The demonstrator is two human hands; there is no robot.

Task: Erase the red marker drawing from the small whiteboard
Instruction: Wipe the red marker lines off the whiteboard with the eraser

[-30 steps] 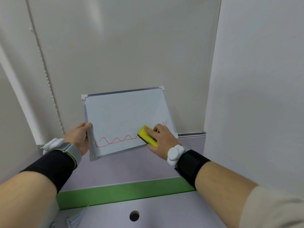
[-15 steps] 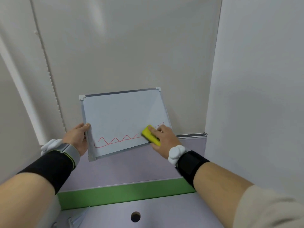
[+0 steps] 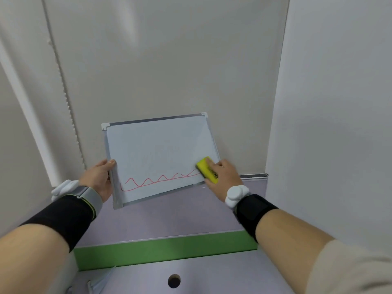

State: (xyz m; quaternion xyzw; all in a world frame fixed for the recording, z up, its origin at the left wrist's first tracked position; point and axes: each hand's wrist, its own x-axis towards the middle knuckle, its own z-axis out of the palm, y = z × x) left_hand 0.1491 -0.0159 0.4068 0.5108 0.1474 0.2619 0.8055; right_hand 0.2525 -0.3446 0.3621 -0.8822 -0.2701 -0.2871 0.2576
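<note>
A small whiteboard (image 3: 157,149) with a silver frame is held tilted above the desk. My left hand (image 3: 99,179) grips its left edge. A red wavy marker line (image 3: 152,181) with a straight stroke under it runs along the board's lower part. My right hand (image 3: 222,175) presses a yellow eraser (image 3: 204,166) onto the board's lower right corner, at the right end of the red line. The board's upper area is white.
A lilac partition top (image 3: 169,217) with a green strip (image 3: 161,249) lies below the board. The grey desk has a round cable hole (image 3: 174,280). White walls close in behind and at the right; a bead chain (image 3: 67,102) hangs at the left.
My right hand has slid the yellow eraser rightwards along the board's bottom to the right corner. The red marks at the far right are no longer visible. My left hand keeps its grip.
</note>
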